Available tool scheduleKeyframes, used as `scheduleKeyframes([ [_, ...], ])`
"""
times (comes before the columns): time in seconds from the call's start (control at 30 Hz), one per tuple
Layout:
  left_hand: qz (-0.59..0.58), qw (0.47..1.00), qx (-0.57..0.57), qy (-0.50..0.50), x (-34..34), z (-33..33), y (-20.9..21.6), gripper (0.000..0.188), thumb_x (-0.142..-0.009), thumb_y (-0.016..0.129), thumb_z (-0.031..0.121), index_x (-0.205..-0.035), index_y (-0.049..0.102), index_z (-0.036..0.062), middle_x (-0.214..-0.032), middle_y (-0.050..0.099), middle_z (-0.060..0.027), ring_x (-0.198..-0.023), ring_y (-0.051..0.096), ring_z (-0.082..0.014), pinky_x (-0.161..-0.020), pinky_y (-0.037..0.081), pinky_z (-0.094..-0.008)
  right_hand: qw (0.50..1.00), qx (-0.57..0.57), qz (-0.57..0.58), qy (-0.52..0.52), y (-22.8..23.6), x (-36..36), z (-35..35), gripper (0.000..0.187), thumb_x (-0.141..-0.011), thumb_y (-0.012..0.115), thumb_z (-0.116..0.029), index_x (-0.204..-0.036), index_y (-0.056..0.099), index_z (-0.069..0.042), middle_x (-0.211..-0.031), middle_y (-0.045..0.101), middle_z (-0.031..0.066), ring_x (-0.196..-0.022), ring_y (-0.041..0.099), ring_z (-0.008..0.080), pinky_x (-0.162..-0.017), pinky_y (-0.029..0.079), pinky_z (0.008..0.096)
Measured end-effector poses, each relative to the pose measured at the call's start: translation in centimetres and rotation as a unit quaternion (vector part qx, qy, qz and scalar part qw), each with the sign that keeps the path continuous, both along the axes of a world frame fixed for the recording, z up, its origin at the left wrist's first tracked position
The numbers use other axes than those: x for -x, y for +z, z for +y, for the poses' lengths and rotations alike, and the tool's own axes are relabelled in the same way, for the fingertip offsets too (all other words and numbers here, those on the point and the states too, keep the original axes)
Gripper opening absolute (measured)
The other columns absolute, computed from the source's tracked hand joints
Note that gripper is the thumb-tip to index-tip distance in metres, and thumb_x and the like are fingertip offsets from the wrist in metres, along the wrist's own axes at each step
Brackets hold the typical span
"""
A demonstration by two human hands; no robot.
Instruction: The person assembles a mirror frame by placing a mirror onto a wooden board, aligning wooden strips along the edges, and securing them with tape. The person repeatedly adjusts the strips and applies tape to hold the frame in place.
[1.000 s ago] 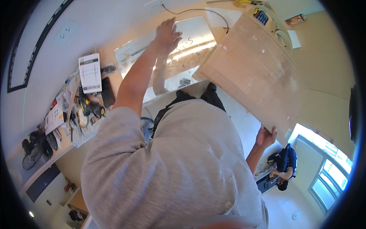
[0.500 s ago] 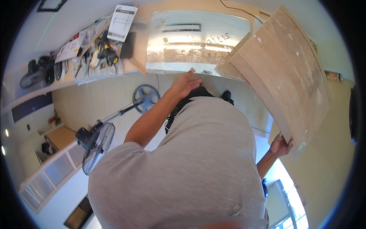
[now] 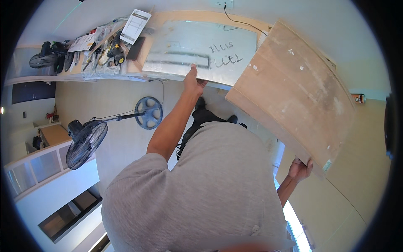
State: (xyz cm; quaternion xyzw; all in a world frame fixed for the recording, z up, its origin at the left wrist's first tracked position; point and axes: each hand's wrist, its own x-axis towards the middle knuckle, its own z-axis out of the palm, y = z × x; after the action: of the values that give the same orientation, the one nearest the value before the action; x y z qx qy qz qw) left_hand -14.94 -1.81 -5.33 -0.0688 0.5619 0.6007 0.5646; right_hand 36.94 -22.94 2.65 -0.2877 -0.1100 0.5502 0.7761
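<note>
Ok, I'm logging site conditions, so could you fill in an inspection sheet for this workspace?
Surface: light-wood counter along the wall.
Job's things: silver panel over the counter, dark handwriting on it; wooden panel, scuffed, white flecks.
Clutter: yellow-and-black tool, white printed sheet and assorted bits crowd the counter's left part.
Grips: left grip on the silver panel's near edge, thumb on top; right grip at the wooden panel's near corner.
Cables: black cable from the wall outlet.
Surroundings: standing fan at left.

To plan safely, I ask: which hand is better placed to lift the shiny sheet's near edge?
Likely the left hand: it grips the shiny sheet there; the right hand holds the wooden board.
</note>
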Motion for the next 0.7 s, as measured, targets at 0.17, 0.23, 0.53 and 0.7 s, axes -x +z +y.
scheduleKeyframes([
  [0.17, 0.052, 0.988, -0.138, -0.048, 0.2, 0.9, 2.8, 0.037, -0.105, 0.059, 0.032, -0.128, 0.057, 0.0036, -0.120, 0.067, -0.0101, -0.102, 0.070, -0.0267, -0.078, 0.060, -0.0475, 0.999, 0.020, -0.016, -0.022, -0.2, -1.1, -1.0, 0.069, -0.092, 0.071, -0.012, -0.150, 0.038, 0.004, -0.150, 0.049, 0.0215, -0.135, 0.053, 0.0366, -0.105, 0.052, 0.0564],
  [0.23, 0.040, 0.983, -0.168, -0.056, 0.7, 1.8, 4.2, 0.036, -0.104, 0.060, 0.030, -0.129, 0.055, 0.0035, -0.119, 0.066, -0.0110, -0.104, 0.068, -0.0277, -0.080, 0.061, -0.0468, 1.000, 0.019, -0.008, -0.023, -0.4, -1.5, -1.2, 0.070, -0.091, 0.071, -0.012, -0.150, 0.038, 0.004, -0.150, 0.049, 0.0210, -0.135, 0.052, 0.0362, -0.107, 0.051, 0.0562],
  [0.53, 0.039, 0.978, -0.181, -0.094, 3.3, 10.3, 10.5, 0.032, -0.103, 0.055, 0.013, -0.131, 0.051, -0.0024, -0.128, 0.062, -0.0217, -0.110, 0.067, -0.0392, -0.087, 0.063, -0.0520, 0.996, -0.024, 0.010, -0.084, -1.8, -4.5, -5.3, 0.069, -0.090, 0.072, -0.012, -0.149, 0.041, 0.004, -0.150, 0.050, 0.0195, -0.139, 0.049, 0.0339, -0.119, 0.037, 0.0573],
  [0.7, -0.046, 0.978, -0.174, -0.107, 7.1, 13.4, 17.5, 0.048, -0.096, 0.053, -0.002, -0.141, 0.039, -0.0110, -0.134, 0.053, -0.0339, -0.123, 0.056, -0.0542, -0.092, 0.063, -0.0444, 0.994, -0.010, 0.000, -0.110, -1.3, -6.5, -8.6, 0.069, -0.089, 0.072, -0.012, -0.148, 0.041, 0.004, -0.148, 0.052, 0.0199, -0.138, 0.049, 0.0338, -0.118, 0.038, 0.0577],
])
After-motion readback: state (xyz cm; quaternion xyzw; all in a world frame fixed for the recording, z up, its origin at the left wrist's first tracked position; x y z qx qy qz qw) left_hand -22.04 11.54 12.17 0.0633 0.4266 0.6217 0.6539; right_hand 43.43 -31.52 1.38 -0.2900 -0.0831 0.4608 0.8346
